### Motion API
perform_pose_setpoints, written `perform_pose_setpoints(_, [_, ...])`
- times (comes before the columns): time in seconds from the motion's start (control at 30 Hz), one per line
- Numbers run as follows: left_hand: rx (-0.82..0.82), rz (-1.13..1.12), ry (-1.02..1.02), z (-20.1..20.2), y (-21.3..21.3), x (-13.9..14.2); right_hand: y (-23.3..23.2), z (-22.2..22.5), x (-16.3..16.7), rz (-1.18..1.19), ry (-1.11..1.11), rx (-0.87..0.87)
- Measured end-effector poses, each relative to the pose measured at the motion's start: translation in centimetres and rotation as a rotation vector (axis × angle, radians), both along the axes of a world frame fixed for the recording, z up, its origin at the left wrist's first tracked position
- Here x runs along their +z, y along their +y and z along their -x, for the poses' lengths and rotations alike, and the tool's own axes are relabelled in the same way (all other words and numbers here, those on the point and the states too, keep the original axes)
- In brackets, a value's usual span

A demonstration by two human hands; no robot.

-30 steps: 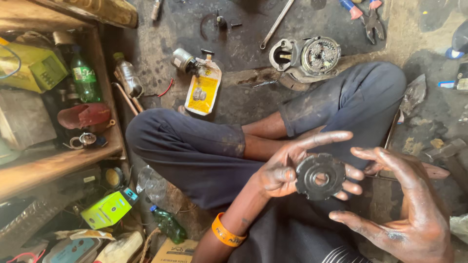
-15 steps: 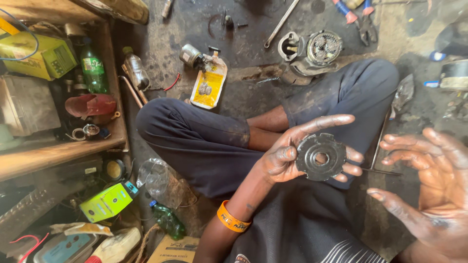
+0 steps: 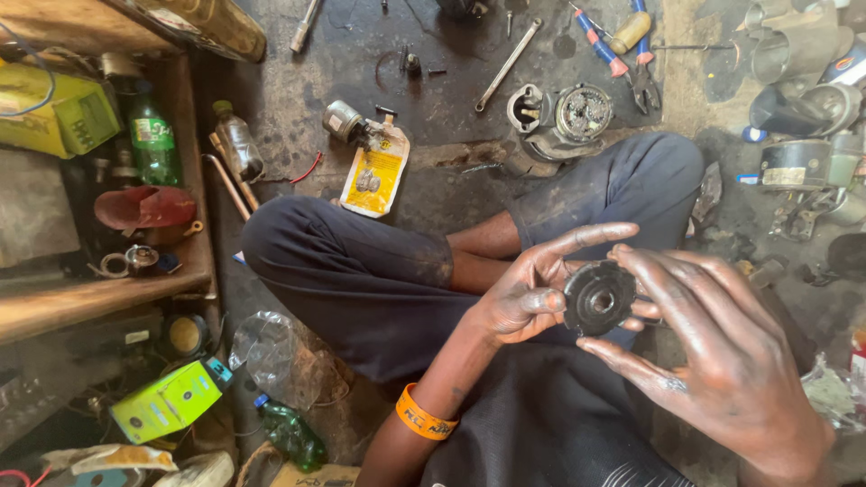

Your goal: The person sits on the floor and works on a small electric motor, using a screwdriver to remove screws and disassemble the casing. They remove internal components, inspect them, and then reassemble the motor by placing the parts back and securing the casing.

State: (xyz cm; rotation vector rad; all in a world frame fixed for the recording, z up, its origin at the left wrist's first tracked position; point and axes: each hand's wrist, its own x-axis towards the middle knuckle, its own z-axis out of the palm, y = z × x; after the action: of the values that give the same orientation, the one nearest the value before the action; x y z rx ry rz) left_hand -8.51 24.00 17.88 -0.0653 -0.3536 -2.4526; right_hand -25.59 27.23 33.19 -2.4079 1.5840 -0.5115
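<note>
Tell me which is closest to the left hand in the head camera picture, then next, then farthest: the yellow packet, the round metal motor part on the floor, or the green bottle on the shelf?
From the left hand:
1. Round metal motor part, on the floor above the knee.
2. Yellow packet, on the floor, up and to the left.
3. Green bottle, on the shelf at far left.

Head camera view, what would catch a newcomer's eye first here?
Probably the dark round metal part, held up at centre right between the grease-blackened left hand and right hand. Next, the orange wristband on the left forearm, and the yellow packet on the dirty floor beyond the crossed legs.
</note>
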Motion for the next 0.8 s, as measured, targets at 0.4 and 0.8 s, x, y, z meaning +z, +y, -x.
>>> perform_pose_setpoints(0.4, [-0.018, 0.007, -0.159, 1.1, -2.4, -4.1, -2.1, 2.1, -4.9, -0.144, 0.078, -0.068])
perform_pose_setpoints(0.8, [0.114, 0.203, -0.542, 1.6, -7.3, -4.4, -7.9, 4.6, -6.5, -0.269, 0.141, -0.147])
